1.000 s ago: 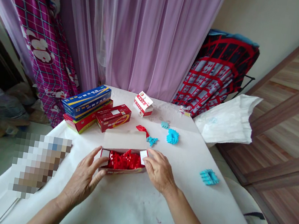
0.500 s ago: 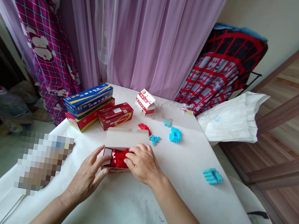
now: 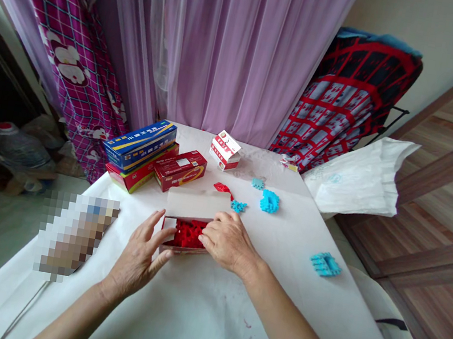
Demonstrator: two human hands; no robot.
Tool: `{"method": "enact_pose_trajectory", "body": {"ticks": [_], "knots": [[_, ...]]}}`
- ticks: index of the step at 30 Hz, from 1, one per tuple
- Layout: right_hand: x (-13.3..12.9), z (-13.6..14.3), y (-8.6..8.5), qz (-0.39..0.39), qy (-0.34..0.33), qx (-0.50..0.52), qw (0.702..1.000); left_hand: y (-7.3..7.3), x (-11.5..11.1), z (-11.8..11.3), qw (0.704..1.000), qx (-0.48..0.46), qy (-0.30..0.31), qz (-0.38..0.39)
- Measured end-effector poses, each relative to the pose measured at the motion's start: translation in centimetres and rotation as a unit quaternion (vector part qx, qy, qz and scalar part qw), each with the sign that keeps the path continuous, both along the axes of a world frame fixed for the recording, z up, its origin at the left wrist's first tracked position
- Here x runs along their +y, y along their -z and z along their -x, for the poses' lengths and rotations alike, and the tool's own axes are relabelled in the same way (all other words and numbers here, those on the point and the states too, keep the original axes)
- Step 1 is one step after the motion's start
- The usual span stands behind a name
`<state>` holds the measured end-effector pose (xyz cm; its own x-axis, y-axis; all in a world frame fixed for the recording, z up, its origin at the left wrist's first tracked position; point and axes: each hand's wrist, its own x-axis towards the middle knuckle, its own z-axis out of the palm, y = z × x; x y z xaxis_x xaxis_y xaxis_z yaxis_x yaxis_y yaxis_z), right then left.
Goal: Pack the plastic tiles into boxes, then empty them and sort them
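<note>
Head view: both my hands are at the box (image 3: 184,250), which sits on the table (image 3: 202,316) between them, its lid (image 3: 197,204) raised on the side away from me. Red pieces (image 3: 188,232) fill the visible part of the inside. My left hand (image 3: 141,254) is at the box's left end, fingers spread and thumb held apart from them, the fingertips at the white flap (image 3: 170,224) there; the thumb points toward the near wall. My right hand (image 3: 227,240) covers the right end, fingers curled down over the rim and bunched together; whether they pinch a flap or a red piece, I cannot tell. Beyond my hands, just past the lid's right corner, lie a loose red part (image 3: 222,188) and a blue star (image 3: 239,206), near each other. Farther out from my right hand: a blue ring (image 3: 270,201) and a pale piece (image 3: 258,183). Well to the right of that hand, a blue block (image 3: 326,264) lies alone. Beyond my left hand, a blue carton (image 3: 139,146) rests on a red-green carton (image 3: 132,178), with a maroon carton (image 3: 180,170) just beside them. Farthest ahead, between the hands' lines, stands a white-red carton (image 3: 225,151). Left of my left hand: a pixelated patch (image 3: 76,237), contents unreadable, and a cord (image 3: 23,312) leading toward me.
</note>
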<state>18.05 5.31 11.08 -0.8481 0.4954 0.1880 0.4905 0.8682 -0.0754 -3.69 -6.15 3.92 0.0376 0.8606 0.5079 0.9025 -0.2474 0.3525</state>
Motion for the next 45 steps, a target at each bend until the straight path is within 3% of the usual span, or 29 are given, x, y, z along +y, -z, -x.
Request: {"method": "enact_pose_trajectory", "body": {"ticks": [3,9,19,25,30,35,38,41,45], "knots": [[0.6,-1.4,-0.9,0.01,0.01,0.021,1.0,-0.7,0.1,0.0,0.999,0.033,0.029,-0.004],[2.0,-4.3,-2.8,-0.026,0.095,0.109,0.989,-1.3,0.8,0.3,0.99,0.09,0.088,0.056],[1.6,-4.8,-0.5,-0.002,0.095,0.099,0.991,-1.9,1.3,-0.3,0.986,0.098,0.086,0.1],[2.6,-5.2,-0.6,0.022,0.127,0.128,0.983,-3.3,1.1,0.3,0.992,0.023,0.091,0.085],[4.9,-5.9,0.1,0.104,0.199,0.182,0.957,-4.2,1.4,2.4,0.989,-0.131,0.011,0.067],[6.3,-5.9,2.5,0.281,0.247,0.198,0.906,-2.8,1.5,3.0,0.94,-0.294,-0.119,0.124],[6.3,-5.4,3.8,0.369,0.253,0.179,0.876,-1.8,1.9,2.1,0.887,-0.401,-0.113,0.2],[6.3,-4.6,4.2,0.361,0.236,0.141,0.891,-1.3,2.6,1.3,0.84,-0.477,-0.067,0.248],[6.1,-3.9,3.6,0.288,0.216,0.084,0.929,-1.5,3.5,0.9,0.823,-0.516,-0.037,0.235]]}}
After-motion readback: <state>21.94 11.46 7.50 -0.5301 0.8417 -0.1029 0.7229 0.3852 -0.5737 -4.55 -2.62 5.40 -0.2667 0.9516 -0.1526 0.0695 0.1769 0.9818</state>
